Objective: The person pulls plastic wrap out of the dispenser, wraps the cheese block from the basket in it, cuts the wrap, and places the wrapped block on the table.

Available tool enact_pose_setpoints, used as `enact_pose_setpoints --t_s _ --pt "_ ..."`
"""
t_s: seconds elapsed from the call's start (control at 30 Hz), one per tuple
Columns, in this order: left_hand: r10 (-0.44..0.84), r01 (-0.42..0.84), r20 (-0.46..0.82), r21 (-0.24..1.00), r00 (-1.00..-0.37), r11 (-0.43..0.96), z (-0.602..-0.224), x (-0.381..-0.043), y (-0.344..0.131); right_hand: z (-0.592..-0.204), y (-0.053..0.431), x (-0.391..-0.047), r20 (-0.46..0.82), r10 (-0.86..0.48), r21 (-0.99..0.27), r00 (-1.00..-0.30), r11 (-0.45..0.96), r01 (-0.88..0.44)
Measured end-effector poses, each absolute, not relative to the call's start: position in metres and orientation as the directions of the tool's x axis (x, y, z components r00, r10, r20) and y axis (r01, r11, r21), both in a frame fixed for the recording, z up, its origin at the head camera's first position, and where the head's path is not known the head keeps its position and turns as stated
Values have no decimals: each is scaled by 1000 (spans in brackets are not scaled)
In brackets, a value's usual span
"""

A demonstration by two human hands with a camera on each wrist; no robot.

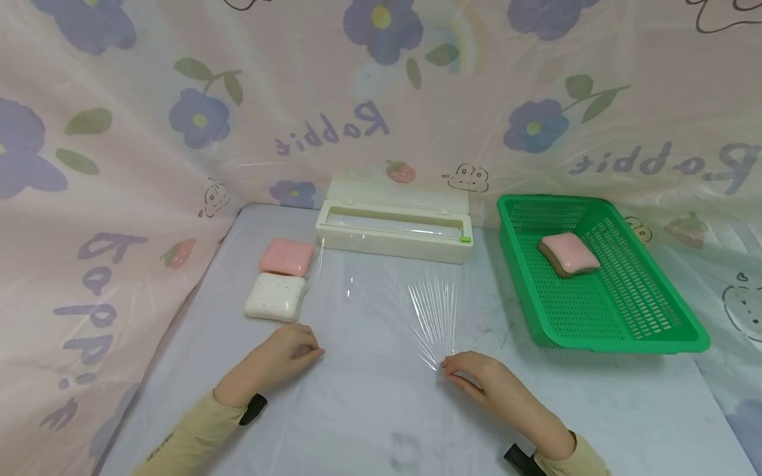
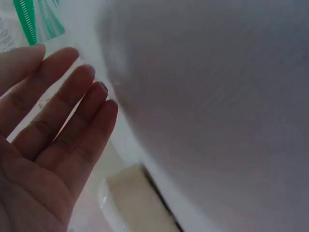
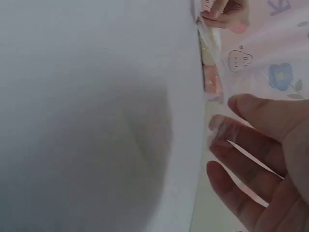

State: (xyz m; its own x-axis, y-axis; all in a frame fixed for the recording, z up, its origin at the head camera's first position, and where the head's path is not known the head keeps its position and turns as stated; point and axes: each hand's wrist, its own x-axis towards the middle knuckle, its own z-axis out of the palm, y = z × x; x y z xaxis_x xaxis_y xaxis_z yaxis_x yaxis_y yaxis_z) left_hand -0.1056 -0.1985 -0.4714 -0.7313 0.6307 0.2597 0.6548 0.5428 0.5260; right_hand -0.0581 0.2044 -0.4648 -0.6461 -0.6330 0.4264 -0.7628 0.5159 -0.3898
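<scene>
A sheet of cling film stretches over the white tabletop from a cream dispenser box with its lid up. My right hand pinches the near right corner, where creases fan out; film covers a fingertip in the right wrist view. My left hand pinches the film's near left side between thumb and index finger, its other fingers extended in the left wrist view. The clear film's left edge is hard to make out. Just beyond the left hand lie a white speckled soap bar and a pink soap bar, touching.
At the right stands a green perforated basket holding a pink-and-brown soap bar. A patterned curtain hangs behind the table and along its sides. The dispenser stands at the back edge.
</scene>
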Motion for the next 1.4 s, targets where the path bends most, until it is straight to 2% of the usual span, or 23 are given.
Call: enact_pose_setpoints --t_s 0.2,0.43,0.77,0.9,1.03,1.13,1.27,1.4 --pt "560 583 216 502 -800 639 -475 -102 -192 -478 202 -59 408 -669 -292 -621 549 -783" --pt "366 361 104 541 -925 760 -474 -97 -185 -487 199 -61 418 -676 -223 -608 572 -789" --pt "111 121 54 600 -992 791 -470 -89 -182 -485 199 -52 358 -692 -174 -628 611 -772" --pt "65 79 45 616 -997 783 -467 -85 -180 -482 203 -43 318 -698 -168 -642 625 -762" --pt "38 62 51 633 -998 772 -467 -85 -180 -478 212 -29 183 -693 -228 -697 660 -716" --pt "24 50 48 642 -999 765 -466 -84 -181 -475 220 -17 99 -664 -336 -741 679 -653" --pt "22 28 17 652 -1000 758 -465 -84 -181 -473 229 -8 103 -644 -432 -758 658 -617" --pt "21 -35 -73 681 -997 731 -466 -85 -185 -469 236 -5 110 -621 -498 -776 642 -583"
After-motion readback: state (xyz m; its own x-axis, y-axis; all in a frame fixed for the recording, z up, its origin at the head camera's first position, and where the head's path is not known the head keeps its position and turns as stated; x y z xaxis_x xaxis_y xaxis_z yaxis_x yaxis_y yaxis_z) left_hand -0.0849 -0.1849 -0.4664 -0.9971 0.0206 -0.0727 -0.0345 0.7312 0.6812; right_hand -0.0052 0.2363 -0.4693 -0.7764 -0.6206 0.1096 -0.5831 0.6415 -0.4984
